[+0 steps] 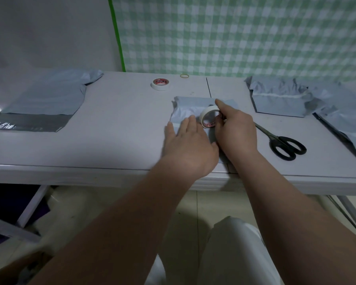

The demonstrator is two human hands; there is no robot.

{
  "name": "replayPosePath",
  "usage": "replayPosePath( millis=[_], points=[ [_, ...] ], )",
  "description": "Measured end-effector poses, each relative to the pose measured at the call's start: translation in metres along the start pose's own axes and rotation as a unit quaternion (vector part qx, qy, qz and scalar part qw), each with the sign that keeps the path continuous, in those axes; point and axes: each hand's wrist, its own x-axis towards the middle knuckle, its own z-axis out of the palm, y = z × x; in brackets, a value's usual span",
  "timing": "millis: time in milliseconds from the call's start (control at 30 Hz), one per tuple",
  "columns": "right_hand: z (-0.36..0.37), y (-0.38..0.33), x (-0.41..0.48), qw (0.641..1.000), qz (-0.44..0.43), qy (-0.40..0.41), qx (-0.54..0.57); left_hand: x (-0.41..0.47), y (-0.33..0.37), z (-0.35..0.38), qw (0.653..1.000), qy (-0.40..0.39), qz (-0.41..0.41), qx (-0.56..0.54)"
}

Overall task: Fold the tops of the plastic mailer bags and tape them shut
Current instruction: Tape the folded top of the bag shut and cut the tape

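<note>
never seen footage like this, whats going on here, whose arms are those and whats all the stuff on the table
This is one picture from a camera worn on a person's head, looking down at their own bare arms. The left hand presses flat on a grey mailer bag on the white table. The right hand holds a roll of tape upright over the bag. Also on the table: a second tape roll, black-handled scissors, a rubber band, and more mailer bags at the left and right.
</note>
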Motion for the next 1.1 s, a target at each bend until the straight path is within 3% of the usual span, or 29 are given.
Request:
replayPosePath(
  millis=[600,800,1100],
  points=[
    [-0.014,0.014,0.006,0.998,-0.040,-0.015,-0.043,-0.004,0.002,0.006,0.999,0.024,-0.006,0.021],
    [-0.023,0.018,0.009,0.993,-0.054,-0.025,-0.105,-0.004,0.001,0.004,1.000,0.013,-0.007,0.016],
    [-0.020,0.015,0.004,0.992,-0.059,-0.008,-0.109,-0.002,0.008,0.000,0.999,-0.018,-0.019,0.024]
  ],
)
